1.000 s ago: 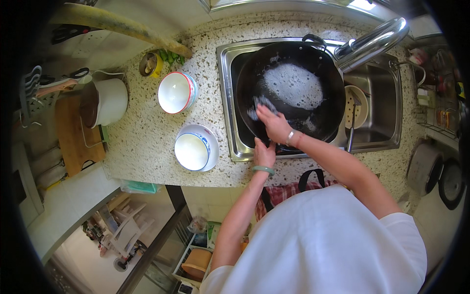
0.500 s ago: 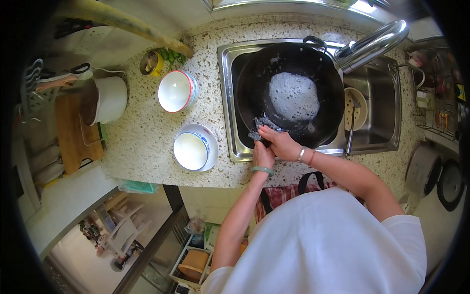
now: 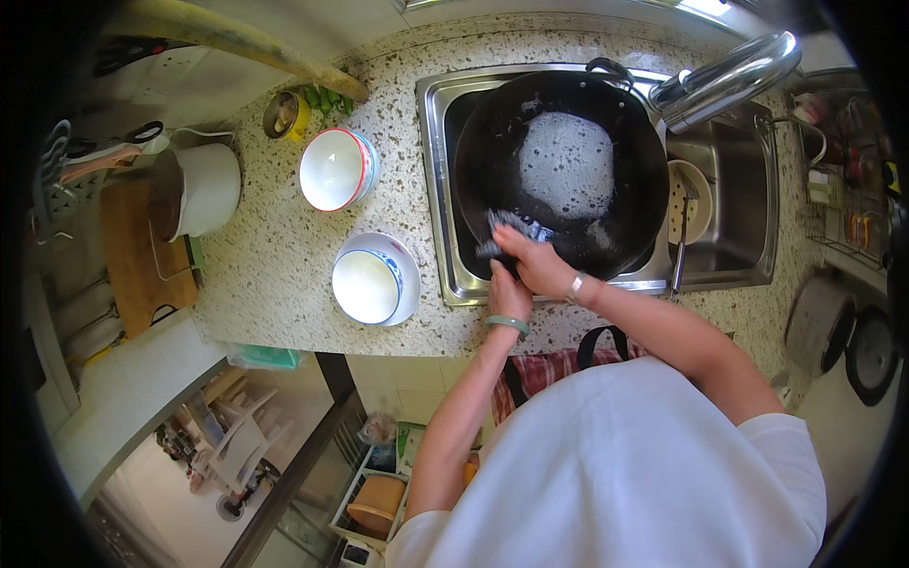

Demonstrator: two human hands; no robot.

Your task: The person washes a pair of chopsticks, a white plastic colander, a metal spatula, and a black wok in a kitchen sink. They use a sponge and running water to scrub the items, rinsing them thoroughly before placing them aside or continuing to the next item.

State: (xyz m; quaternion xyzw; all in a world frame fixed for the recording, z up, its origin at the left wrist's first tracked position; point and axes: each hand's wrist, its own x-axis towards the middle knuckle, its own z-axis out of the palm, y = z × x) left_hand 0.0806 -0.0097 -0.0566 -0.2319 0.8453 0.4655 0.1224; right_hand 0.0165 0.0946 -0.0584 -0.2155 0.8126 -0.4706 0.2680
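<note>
A large black wok point(image 3: 630, 180) sits tilted over the left sink basin, with a pool of white suds point(image 3: 568, 166) inside it. My left hand point(image 3: 510, 295), below a green bangle, is closed at the wok's near-left edge, where the near handle would be; the grip itself is mostly covered. Right above it, my right hand point(image 3: 540, 263) presses a silvery-grey scouring pad point(image 3: 502, 223) against the near-left wall of the wok. The pad is blurred and partly under the fingers. The wok's far loop handle point(image 3: 611, 68) points away from me.
A chrome faucet point(image 3: 734, 80) leans over the back right. In the right sink basin point(image 3: 734, 208) lie a cream colander point(image 3: 699, 222) and a long-handled utensil point(image 3: 682, 241). Stacked bowls point(image 3: 338, 170) and another bowl set point(image 3: 369, 287) stand left on the speckled counter point(image 3: 265, 275).
My right hand has shifted slightly up along the wok's wall with the scouring pad. The suds sit a little higher in view. My left hand keeps its place at the edge.
</note>
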